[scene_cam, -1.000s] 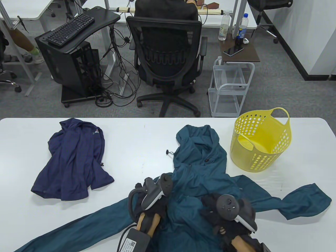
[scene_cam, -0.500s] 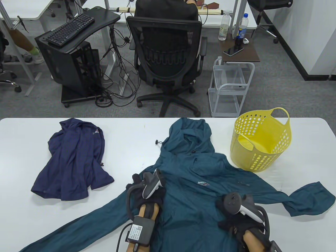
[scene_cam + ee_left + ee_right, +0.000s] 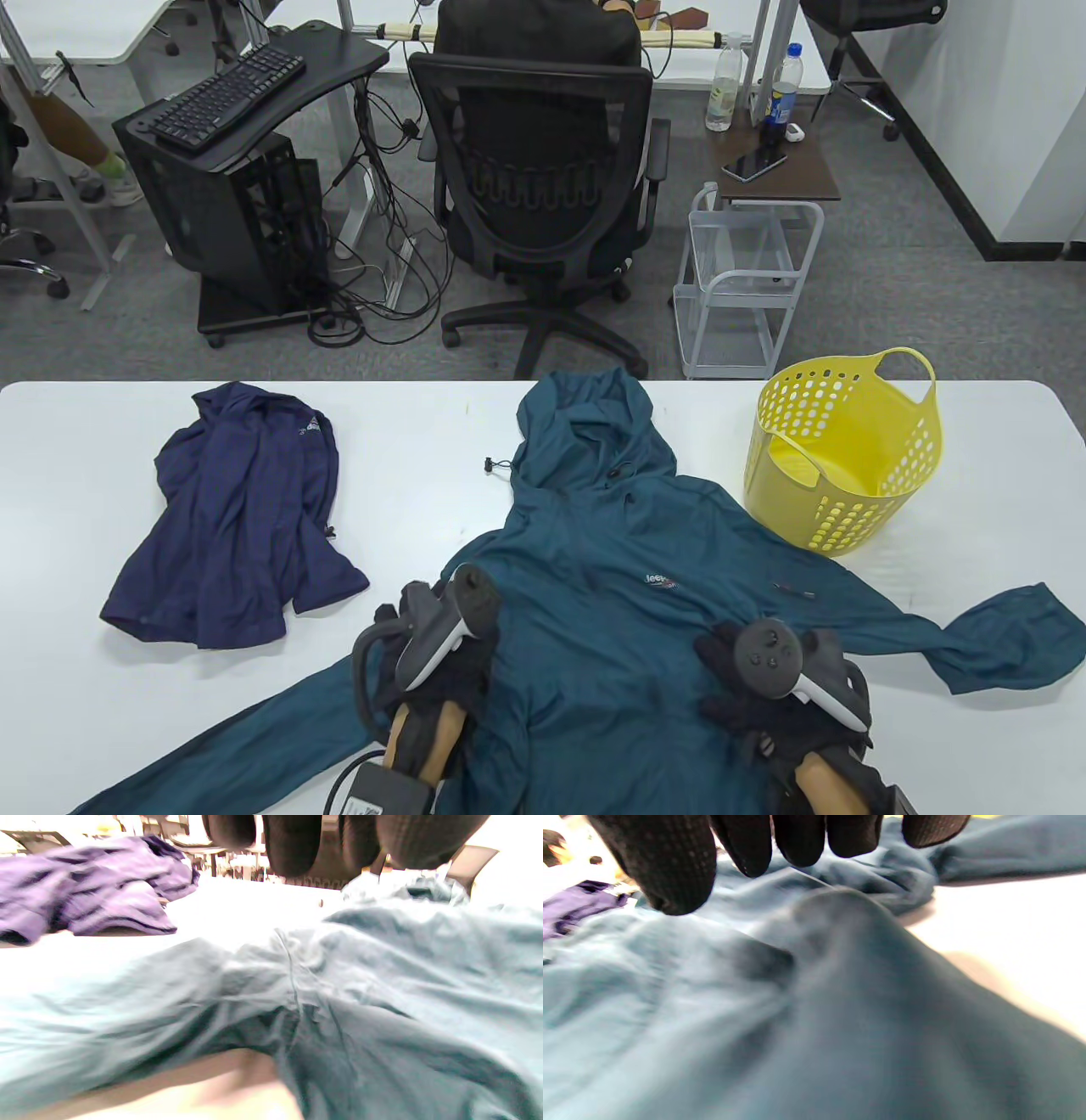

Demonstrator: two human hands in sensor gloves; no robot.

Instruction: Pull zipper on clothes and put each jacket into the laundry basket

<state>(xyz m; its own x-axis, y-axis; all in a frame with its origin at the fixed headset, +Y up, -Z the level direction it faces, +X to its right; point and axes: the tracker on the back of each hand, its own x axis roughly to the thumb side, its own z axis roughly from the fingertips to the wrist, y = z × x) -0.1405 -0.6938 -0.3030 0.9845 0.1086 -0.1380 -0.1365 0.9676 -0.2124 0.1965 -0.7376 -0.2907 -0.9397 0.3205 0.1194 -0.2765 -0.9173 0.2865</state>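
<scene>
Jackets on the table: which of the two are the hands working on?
The teal jacket, spread out beside the yellow basket; both hands are on it. The navy jacket lies crumpled and untouched on the table's left side.

beyond the white table [image 3: 441,475], a black mesh office chair [image 3: 539,187] stands at upper centre. a black keyboard [image 3: 227,96] lies on a black desk [image 3: 331,47] at upper left. at upper right, two bottles [image 3: 723,89] and a phone [image 3: 753,165] sit above a white wire cart [image 3: 738,289].
</scene>
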